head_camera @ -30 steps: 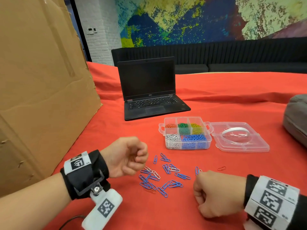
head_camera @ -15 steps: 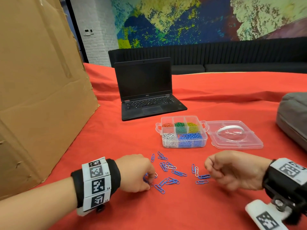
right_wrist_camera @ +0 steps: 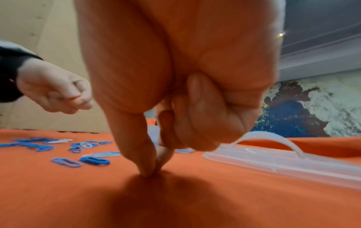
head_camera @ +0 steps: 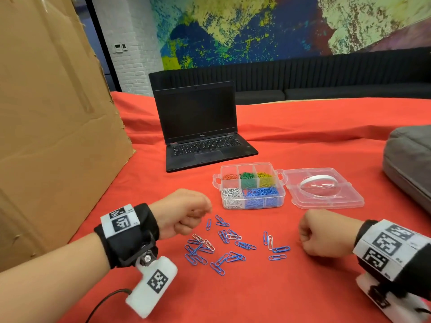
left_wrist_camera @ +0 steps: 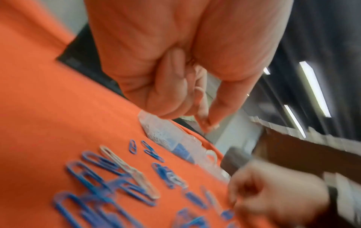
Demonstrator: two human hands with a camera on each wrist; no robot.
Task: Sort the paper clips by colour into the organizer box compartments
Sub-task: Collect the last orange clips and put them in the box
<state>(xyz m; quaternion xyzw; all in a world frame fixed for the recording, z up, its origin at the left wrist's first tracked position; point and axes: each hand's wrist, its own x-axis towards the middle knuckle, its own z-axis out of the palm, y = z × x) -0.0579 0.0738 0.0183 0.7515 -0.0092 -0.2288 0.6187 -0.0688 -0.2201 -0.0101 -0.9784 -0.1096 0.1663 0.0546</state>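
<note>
Tablecloth (head_camera: pixel 303 141) unchanged; left hand (head_camera: pixel 184 213) raised.

We get a bright, evenly lit head view, edges bowed; left wrist view motion-blurred, right wrist sharper, dark shadow beneath fingertips.

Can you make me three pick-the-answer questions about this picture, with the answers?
1. Where is the clear plastic organizer box?
A. On the laptop
B. On the red cloth, in front of the black laptop
C. Inside the cardboard

2. What colour are most loose paper clips on the cloth?
A. Blue
B. Green
C. Yellow

3. How is the box's clear lid?
A. Closed
B. Missing
C. Open, lying flat to the right

Answers: 1 B, the box sits just before the laptop. 2 A, only a few are white. 3 C, the compartments are uncovered.
</note>
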